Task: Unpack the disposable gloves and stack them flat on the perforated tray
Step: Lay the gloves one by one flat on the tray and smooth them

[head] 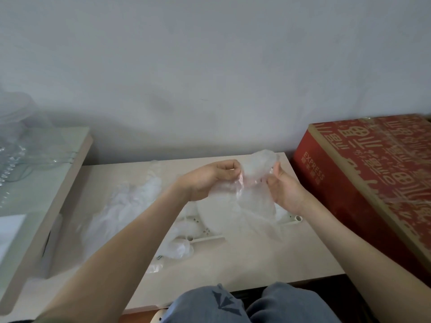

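Together, left hand [205, 180], right hand [283, 190], pinching glove [254, 183]

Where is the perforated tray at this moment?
The perforated tray lies on the table, right of centre in the head view, under the left hand and right hand, which hold a clear glove; the red box stands to its right.
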